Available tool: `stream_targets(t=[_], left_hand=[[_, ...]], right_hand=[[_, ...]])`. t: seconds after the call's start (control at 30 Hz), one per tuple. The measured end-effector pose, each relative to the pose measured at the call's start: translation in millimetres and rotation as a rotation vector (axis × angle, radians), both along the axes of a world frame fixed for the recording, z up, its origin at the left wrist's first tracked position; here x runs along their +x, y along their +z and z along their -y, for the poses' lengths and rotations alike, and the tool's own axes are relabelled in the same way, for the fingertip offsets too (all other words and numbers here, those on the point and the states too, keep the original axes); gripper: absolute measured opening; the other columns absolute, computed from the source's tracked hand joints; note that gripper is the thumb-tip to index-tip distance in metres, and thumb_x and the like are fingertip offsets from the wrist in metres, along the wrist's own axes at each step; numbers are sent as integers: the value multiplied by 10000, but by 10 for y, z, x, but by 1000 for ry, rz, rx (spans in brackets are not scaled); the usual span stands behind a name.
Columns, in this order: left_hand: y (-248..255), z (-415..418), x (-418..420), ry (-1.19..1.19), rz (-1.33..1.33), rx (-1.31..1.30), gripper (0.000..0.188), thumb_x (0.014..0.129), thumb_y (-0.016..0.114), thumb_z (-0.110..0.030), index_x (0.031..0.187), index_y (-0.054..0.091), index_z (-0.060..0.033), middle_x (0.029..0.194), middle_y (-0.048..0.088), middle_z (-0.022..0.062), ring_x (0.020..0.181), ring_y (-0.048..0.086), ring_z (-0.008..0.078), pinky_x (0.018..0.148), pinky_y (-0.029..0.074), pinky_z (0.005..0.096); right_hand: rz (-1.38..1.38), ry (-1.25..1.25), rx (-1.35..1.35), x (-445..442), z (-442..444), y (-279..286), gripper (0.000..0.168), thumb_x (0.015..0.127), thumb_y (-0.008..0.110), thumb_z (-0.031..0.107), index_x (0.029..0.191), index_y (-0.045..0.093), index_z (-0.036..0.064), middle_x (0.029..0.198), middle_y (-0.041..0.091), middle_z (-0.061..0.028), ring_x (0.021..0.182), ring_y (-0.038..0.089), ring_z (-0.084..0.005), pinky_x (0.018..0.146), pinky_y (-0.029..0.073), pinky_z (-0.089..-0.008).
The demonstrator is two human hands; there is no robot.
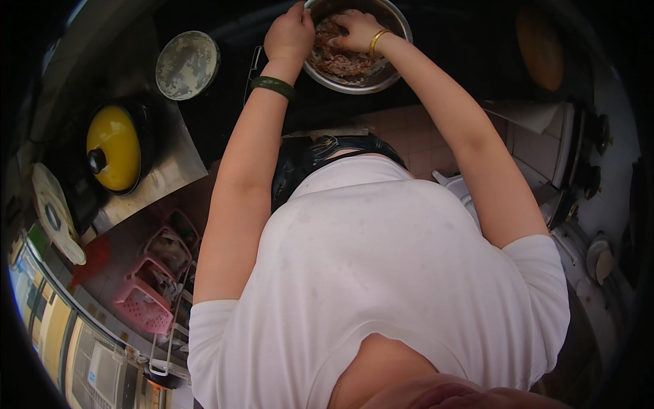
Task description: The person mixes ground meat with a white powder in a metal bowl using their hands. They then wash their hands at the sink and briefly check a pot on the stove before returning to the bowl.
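A steel mixing bowl (357, 91) stands on the dark counter at the top of the head view, with reddish minced meat (334, 59) in it. My left hand (290, 35), with a dark green bangle on its wrist, grips the bowl's rim on the left side. Inside the bowl, the bent fingers of my right hand (359, 31) are in the meat; a gold bangle circles that wrist. The fingertips are partly hidden, and whether they close on any meat cannot be told. To the left of my left hand is a round bowl (187, 65) with a whitish, patchy coating inside.
A yellow-lidded pot (113, 148) is at the left on a metal surface (168, 176). Beyond it lies a pale lid-like object (56, 214). Pink plastic baskets (145, 309) stand on a rack low at the left. A brown round board (540, 48) is at the far right.
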State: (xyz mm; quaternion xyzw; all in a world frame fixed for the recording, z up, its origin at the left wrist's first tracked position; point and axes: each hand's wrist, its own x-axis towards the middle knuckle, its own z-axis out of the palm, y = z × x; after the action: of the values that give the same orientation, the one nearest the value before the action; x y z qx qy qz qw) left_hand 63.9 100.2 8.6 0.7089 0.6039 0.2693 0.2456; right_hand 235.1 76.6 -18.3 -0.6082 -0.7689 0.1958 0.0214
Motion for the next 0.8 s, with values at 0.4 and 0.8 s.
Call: stream_targets(t=[0.4,0.8], left_hand=[[-19,-16,20,-4,67,12,285,912,493,-251,1075,636,-65,885,650,220,826,618,401,707,505,478],[2,12,-44,58,80,8,288,919,490,-260,1078,633,-66,894,650,219,836,616,403,706,505,473]], right_hand=[[76,327,-152,69,290,174,201,740,645,64,935,679,99,1038,576,-95,1016,563,-271,891,469,-379],[-421,-468,-575,-39,192,381,754,806,665,247,1442,291,93,1265,511,-237,1177,521,-351,975,453,-460]])
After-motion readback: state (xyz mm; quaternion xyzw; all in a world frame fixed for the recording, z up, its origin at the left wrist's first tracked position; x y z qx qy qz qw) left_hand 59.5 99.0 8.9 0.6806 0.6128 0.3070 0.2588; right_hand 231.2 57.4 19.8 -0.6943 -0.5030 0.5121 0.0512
